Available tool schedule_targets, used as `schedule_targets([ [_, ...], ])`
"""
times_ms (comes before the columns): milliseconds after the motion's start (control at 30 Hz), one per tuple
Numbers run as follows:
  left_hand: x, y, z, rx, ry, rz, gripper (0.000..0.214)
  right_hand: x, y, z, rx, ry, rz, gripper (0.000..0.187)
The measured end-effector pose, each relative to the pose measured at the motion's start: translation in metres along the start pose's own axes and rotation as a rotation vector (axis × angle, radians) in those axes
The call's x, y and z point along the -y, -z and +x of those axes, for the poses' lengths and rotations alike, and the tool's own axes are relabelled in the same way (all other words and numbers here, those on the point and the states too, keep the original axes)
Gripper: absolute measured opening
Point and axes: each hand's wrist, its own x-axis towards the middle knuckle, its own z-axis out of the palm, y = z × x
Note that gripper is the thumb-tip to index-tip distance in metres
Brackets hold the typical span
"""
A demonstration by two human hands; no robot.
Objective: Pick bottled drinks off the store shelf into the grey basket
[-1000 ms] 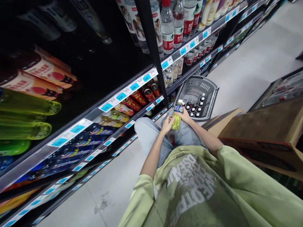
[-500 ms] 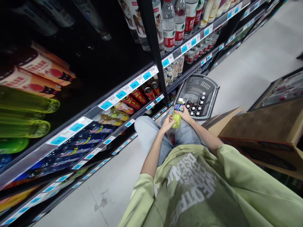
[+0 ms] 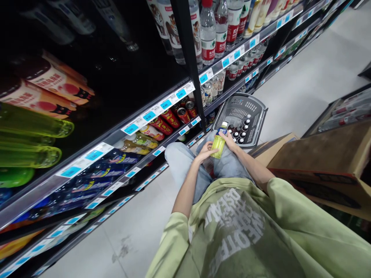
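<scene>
Between my two hands is a drink bottle (image 3: 218, 146) with yellow-green liquid, a dark blue label and a pale cap, tilted with its cap pointing away from me. My left hand (image 3: 205, 151) is closed around its lower left side. On the label side, near the top, my right hand (image 3: 229, 142) grips it from the right. The bottle is held above my bent knees. Just beyond it stands a grey shopping basket (image 3: 262, 125) on the floor, holding several dark bottles (image 3: 242, 134) with white caps.
Drink shelves (image 3: 162, 103) with price tags run along my left, stocked with red cans (image 3: 183, 114), water bottles (image 3: 208, 42) and blue-labelled bottles (image 3: 95, 172). Cardboard boxes (image 3: 321, 154) stand close on my right, near a case of clear bottles (image 3: 344, 112). Pale tiled floor (image 3: 315, 65) stretches ahead.
The bottle has tilted further, its cap leaning to the right and its label turned more toward my right hand. My left hand has shifted slightly along its base.
</scene>
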Motion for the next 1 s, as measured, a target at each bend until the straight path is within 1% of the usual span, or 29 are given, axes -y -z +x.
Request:
schedule_targets([
  [67,0.0011,-0.0040,0.0004,-0.001,-0.027,-0.011,0.069,-0.0008,0.0006,0.0000,-0.003,-0.024,0.056,0.055],
  [133,0.0021,-0.0073,0.0013,-0.005,-0.063,-0.005,0.074,-0.0008,0.0014,0.0004,-0.008,-0.054,0.093,0.056],
  [167,0.0024,-0.0083,0.0021,-0.009,-0.079,0.000,0.074,-0.0007,0.0019,0.0008,-0.014,-0.069,0.101,0.055],
  [233,0.0028,-0.0091,0.0040,-0.020,-0.092,0.000,0.065,-0.0003,0.0031,0.0019,-0.034,-0.089,0.110,0.054],
  [300,0.0029,-0.0087,0.0060,-0.028,-0.074,-0.007,0.054,0.0001,0.0042,0.0029,-0.051,-0.099,0.125,0.051],
  [367,0.0027,-0.0082,0.0076,-0.025,-0.041,0.008,0.048,0.0005,0.0048,0.0035,-0.051,-0.107,0.146,0.051],
  [500,0.0011,-0.0082,0.0082,0.022,0.005,0.103,0.049,0.0009,0.0051,0.0037,-0.039,-0.103,0.155,0.050],
  [700,-0.0043,-0.0080,0.0045,0.045,-0.057,0.215,0.050,0.0002,0.0063,0.0037,-0.038,-0.088,0.119,0.048],
  [867,-0.0046,-0.0068,0.0023,0.053,-0.061,0.216,0.050,0.0014,0.0061,0.0030,-0.029,-0.082,0.138,0.049],
  [1000,-0.0033,-0.0036,0.0032,0.072,-0.010,0.173,0.046,0.0038,0.0034,0.0019,-0.040,-0.038,0.104,0.049],
])
